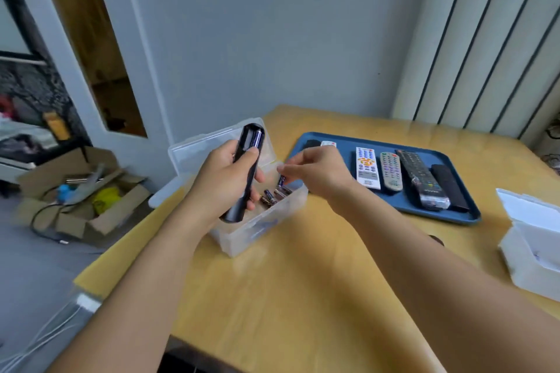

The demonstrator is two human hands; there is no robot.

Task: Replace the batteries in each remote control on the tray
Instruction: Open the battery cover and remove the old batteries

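home room | wooden table (303, 297), curtain (485, 39) (cluttered cardboard box (91, 209))

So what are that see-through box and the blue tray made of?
The clear lidded box looks like thin translucent plastic: batteries show through its cloudy walls. The blue rectangular tray seems moulded matte plastic, judging by its rounded raised rim, though coated metal is possible.

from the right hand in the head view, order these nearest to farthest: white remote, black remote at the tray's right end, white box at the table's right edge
Measured from the right hand, over the clear bin:
1. white remote, left part of the blue tray, just right of the hand.
2. black remote, at the tray's right end.
3. white box, at the table's right edge, past the tray.
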